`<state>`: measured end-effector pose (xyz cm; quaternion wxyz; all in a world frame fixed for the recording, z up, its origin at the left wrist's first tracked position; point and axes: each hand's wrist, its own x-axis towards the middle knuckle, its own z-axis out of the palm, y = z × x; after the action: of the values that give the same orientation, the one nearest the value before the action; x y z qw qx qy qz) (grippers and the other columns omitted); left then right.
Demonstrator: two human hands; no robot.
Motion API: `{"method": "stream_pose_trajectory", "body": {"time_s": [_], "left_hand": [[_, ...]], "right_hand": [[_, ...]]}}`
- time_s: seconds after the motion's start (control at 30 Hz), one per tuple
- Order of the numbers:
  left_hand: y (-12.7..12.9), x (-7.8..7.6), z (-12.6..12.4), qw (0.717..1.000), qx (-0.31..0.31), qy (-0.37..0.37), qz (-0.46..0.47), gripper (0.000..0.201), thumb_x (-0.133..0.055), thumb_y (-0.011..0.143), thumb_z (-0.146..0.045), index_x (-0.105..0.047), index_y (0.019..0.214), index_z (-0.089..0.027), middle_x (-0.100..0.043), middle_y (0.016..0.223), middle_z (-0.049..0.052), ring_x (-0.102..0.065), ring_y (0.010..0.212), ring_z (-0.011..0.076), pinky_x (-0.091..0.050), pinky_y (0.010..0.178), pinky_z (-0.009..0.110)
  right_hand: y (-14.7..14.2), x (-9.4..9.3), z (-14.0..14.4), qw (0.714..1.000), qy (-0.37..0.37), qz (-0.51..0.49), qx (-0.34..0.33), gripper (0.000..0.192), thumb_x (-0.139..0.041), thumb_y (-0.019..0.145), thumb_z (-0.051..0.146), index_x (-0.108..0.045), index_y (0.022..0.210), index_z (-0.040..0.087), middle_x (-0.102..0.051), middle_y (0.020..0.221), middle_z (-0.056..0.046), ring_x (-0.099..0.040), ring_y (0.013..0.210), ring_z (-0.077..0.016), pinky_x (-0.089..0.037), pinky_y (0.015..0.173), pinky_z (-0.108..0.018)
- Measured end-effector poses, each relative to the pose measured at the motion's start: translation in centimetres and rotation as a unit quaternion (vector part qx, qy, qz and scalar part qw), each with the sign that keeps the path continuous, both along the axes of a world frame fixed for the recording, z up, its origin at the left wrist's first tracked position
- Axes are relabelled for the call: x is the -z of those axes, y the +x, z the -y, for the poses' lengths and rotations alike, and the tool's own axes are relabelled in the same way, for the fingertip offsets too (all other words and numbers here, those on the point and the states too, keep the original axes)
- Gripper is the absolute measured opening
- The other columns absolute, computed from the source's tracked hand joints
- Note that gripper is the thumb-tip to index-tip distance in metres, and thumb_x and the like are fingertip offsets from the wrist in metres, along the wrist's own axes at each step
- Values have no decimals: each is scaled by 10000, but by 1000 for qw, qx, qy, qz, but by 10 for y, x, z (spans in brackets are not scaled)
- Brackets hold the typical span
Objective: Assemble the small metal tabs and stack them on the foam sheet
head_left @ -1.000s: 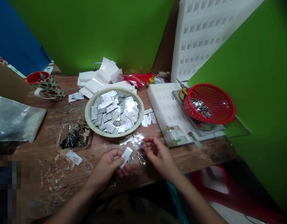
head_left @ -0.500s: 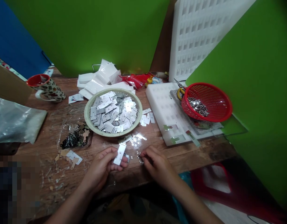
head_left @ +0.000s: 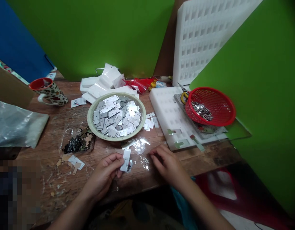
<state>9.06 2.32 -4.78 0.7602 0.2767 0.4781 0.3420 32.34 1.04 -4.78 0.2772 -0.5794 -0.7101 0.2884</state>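
Observation:
Between the thumb and fingers of my left hand (head_left: 111, 166) is a small silver metal plate (head_left: 126, 157), held tilted above the table's front part. Below it, partly hidden, lies another small shiny piece. My right hand (head_left: 165, 161) is closed, thumb and forefinger together; whether a tiny part is between them cannot be seen. Just left of those fingertips are several tiny silver round pieces (head_left: 144, 162) on the wood. Behind them lies a scatter of small washers (head_left: 138, 146). A round pale basin (head_left: 90, 123) full of similar metal plates (head_left: 113, 116) stands beyond both hands.
On the right, a red plastic basket (head_left: 224, 105) holding small shiny parts and scissors (head_left: 184, 94) rest by a white foam block (head_left: 160, 111). To the left are a tray of dark metal parts (head_left: 77, 140), a patterned mug (head_left: 55, 94) and a plastic bag (head_left: 18, 123).
My right hand has moved a little right and away from me, uncovering the tiny round pieces. My left hand has shifted slightly right, the metal plate still in it and more upright.

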Motion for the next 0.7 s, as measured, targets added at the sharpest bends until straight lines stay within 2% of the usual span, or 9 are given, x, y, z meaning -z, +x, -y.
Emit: {"method": "stream_pose_trajectory", "body": {"time_s": [0.13, 0.27, 0.47, 0.7], "left_hand": [[-2, 2, 0, 999, -15, -28, 8, 164, -759, 731, -267, -662, 770, -140, -551, 639, -37, -436, 488, 37, -365, 458, 141], [-6, 4, 0, 999, -7, -35, 3, 174, -756, 736, -279, -660, 761, -136, -574, 646, -25, -448, 473, 36, -382, 442, 137], [-8, 2, 0, 999, -5, -35, 9, 170, -742, 755, -282, -666, 784, -133, -611, 656, -8, -462, 464, 31, -398, 445, 124], [-8, 4, -1, 999, 11, -30, 22, 167, -700, 797, -285, -657, 793, -124, -637, 704, 19, -493, 502, 47, -419, 446, 129]], "right_hand": [[4, -3, -5, 999, 14, 26, 20, 118, -470, 890, 143, -568, 863, 202, -581, 870, -58, -566, 853, -207, -457, 788, -350], [-1, 2, -15, 998, 12, 59, 24, 104, -469, 893, 156, -563, 875, 197, -603, 887, -70, -569, 852, -210, -457, 779, -348], [-13, 14, -42, 989, -17, 128, 66, 98, -493, 868, 133, -554, 934, 173, -604, 938, -95, -571, 858, -216, -438, 769, -335], [-19, 15, -60, 991, -34, 120, 43, 133, -551, 806, 91, -551, 903, 180, -580, 980, -89, -563, 869, -210, -420, 757, -319]]}}
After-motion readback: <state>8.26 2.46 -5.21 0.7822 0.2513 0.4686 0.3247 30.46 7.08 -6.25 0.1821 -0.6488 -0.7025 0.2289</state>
